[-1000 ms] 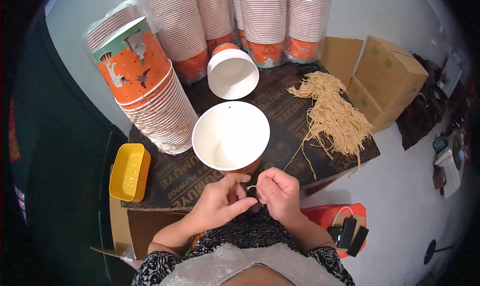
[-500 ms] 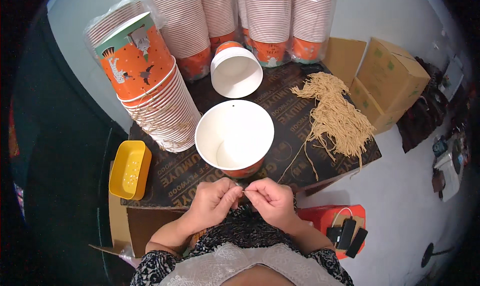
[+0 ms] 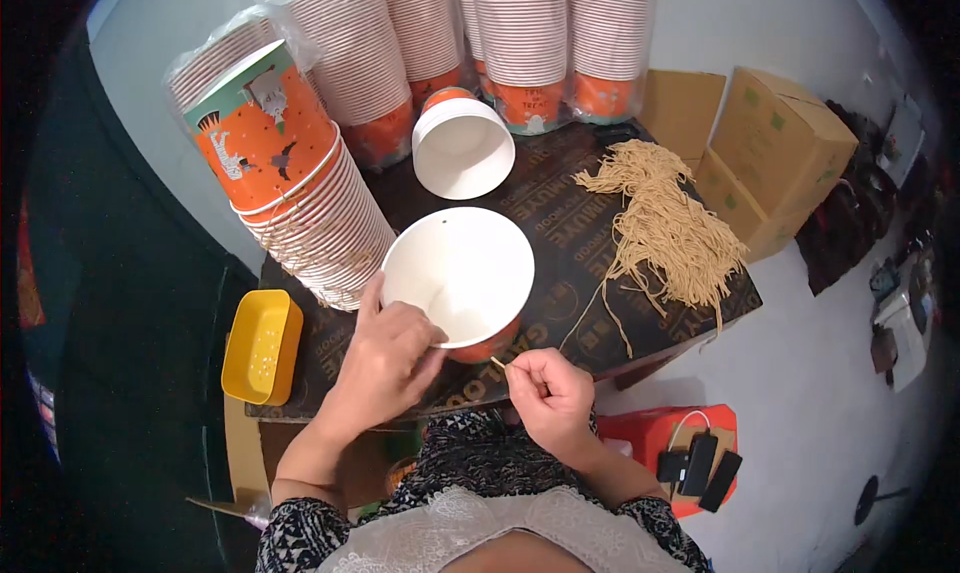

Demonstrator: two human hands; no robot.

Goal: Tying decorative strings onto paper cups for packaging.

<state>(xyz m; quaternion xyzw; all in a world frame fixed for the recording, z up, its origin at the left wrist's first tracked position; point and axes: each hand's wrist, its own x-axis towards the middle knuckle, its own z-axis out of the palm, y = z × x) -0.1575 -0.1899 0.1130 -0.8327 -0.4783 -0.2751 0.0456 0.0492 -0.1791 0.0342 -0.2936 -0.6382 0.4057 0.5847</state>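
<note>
Tub (image 3: 490, 278) front and centre, standing mouth up near the close edge of the dark worktop (image 3: 335, 358), its white inside showing right down to the floor. Over to the left, the yellow tray (image 3: 250, 378) carries a scatter of small white bits, too tiny to make out clearly. Just beside the tub leans the tall stack (image 3: 345, 238), tubs nested rim on rim, with thin strands lying across those rims. Behind, a tilted tub (image 3: 465, 153) turns its white mouth toward the person, and at the back, wrapped stacks (image 3: 520, 33) stand in clear plastic, tubs packed one inside another.

Now the looks of the main one: smooth white within, a small dark spot near the far rim, a slice of orange outer wall peeking out below the near rim.

And the hands! The left hand (image 3: 385, 358) has the near left rim gripped, fingers over it, thumb outside. The right hand (image 3: 550, 393), just off the tub, pinches a short tan cord (image 3: 498, 364) between thumb and forefinger, its tip poking toward the orange wall. To the right, a tan heap (image 3: 675, 243) spills loose strands.
</note>
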